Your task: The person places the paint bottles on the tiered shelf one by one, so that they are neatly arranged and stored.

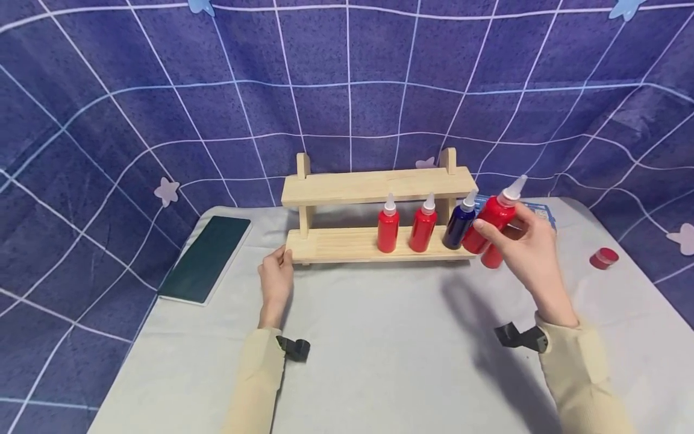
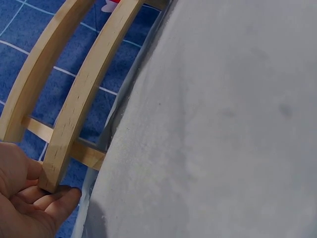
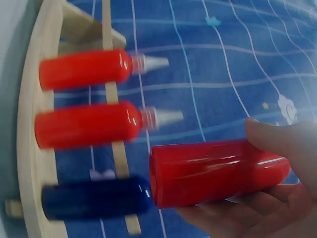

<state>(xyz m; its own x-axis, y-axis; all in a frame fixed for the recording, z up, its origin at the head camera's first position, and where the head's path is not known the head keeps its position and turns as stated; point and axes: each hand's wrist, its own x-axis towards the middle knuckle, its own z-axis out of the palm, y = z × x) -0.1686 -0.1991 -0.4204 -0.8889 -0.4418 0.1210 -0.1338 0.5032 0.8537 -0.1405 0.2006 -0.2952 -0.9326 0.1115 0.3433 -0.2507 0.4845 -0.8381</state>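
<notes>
"Leftmost entry?"

"One flat dark green item (image 1: pixel 208 259), white-edged, on the table (image 1: pixel 379 337), left of the left hand (image 1: pixel 275 278)."

"The left hand?"

"Fingers clamped on the left end of the lower board of one two-tier wooden rack (image 1: pixel 336 244). The head view hides the underside of this grip; the left wrist view shows fingers curled beneath the board's end."

"Right of those fingers, on the lower board?"

"Upright, in order: first red bottle (image 1: pixel 387 234), second red bottle (image 1: pixel 422 232), dark blue bottle (image 1: pixel 458 229), the last nearest the right hand (image 1: pixel 528 244)."

"The right hand?"

"Fingers clamped round a third red bottle (image 1: pixel 490 222) at the rack's right end, tilted. The head view gives its white nozzle, pointing up and right; the right wrist view gives its round base, close by the blue bottle's shoulder, contact uncertain."

"Remaining?"

"Below the right fingers, a partly hidden red item (image 1: pixel 491 258); behind them, a blue printed item (image 1: pixel 544 212); to their right, a small red-topped pot (image 1: pixel 604 258)."

"Contents?"

"Bottles coloured to the shoulder; whether liquid or plastic, cannot tell. Pot: contents hidden."
</notes>
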